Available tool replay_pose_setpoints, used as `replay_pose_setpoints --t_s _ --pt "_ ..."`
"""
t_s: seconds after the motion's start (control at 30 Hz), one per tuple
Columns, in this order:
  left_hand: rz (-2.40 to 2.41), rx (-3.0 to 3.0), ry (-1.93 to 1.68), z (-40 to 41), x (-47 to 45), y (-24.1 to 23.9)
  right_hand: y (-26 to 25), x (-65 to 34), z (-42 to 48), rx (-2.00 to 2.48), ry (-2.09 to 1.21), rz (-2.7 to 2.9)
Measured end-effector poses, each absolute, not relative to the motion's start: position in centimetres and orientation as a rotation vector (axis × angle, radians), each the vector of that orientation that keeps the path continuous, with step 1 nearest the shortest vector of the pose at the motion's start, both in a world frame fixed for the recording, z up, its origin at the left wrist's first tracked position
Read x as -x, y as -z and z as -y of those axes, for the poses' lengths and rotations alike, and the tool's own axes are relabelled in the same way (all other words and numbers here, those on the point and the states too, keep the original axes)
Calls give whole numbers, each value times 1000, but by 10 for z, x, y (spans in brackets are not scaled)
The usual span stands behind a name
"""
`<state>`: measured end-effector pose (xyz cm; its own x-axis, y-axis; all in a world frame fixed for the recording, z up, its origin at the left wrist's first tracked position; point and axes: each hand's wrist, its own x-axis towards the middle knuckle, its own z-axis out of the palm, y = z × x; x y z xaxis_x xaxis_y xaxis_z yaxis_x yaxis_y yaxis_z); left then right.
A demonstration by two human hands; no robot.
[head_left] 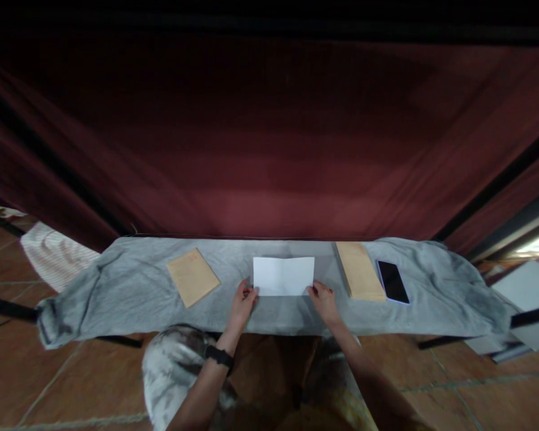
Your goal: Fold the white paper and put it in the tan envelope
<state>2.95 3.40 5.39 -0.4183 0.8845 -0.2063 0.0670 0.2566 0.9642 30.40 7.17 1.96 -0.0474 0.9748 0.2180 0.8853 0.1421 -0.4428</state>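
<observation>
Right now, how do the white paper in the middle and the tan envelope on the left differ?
The white paper sits square to the view; the tan envelope lies slanted. The paper has the left hand and right hand at its near corners; no hand touches the envelope. Both look rectangular, over the grey cloth.

Maroon cloth (269, 173) behind, brown tiled floor (103, 377)

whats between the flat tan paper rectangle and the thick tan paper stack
In the head view, a creased white rectangular paper sheet, with the left hand and right hand at its near corners.
</observation>
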Motion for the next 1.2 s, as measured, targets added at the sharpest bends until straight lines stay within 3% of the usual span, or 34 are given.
replay_pose_setpoints --t_s 0.43,0.63,0.83,1.03,1.2 --pt "-2290 -1880 -825 -30 -50 -43 -17 -293 -79 1874 -89 2063" --pt "-2062 -2271 -657 -36 -74 -38 -16 -293 -78 1850 -101 2141" --pt "-1987 -2313 -495 -50 -104 -26 -22 -285 -78 1780 -82 2083" --pt "-2004 -2327 -382 -54 -107 -12 -21 -232 -88 1380 -311 2070" --pt "-2072 -2350 -237 -63 -95 -9 -13 -202 -95 1349 -328 2214"
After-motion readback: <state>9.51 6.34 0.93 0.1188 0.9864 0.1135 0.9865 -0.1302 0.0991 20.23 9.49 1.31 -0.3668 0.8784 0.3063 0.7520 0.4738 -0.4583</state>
